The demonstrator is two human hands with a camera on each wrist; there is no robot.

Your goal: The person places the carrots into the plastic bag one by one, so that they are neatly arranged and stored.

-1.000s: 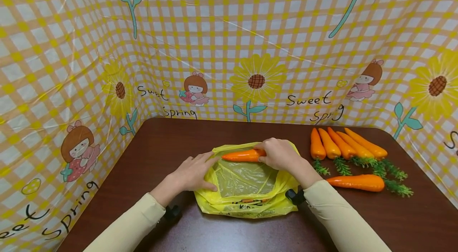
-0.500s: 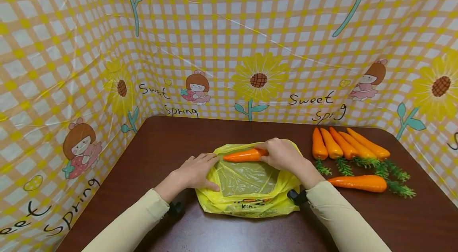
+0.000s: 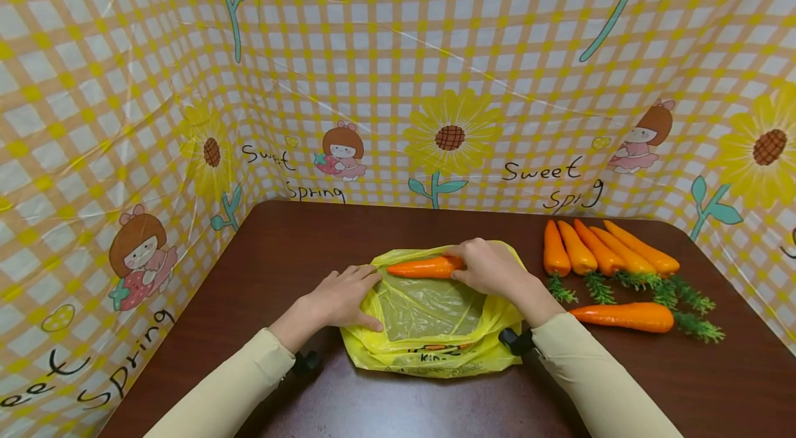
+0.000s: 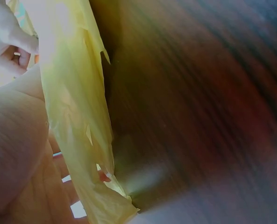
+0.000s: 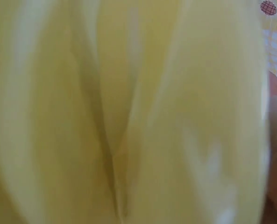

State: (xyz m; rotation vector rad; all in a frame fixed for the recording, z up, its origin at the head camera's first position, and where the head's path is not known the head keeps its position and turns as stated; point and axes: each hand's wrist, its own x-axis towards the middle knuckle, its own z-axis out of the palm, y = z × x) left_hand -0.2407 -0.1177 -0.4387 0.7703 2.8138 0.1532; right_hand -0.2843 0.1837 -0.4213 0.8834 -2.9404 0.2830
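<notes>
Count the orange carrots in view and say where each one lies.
6: one orange carrot gripped by the right hand at the yellow plastic bag; a row of four carrots far right; one lying nearer. More may hide inside.

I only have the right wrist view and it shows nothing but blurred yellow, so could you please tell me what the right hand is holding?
Observer: The right hand grips an orange carrot at the mouth of a yellow bag.
Operator: And what is the left hand doing, please?
Observer: The left hand holds the bag's left edge.
Operator: Are other carrots about?
Observer: Five more carrots lie on the table, right of the bag.
</notes>
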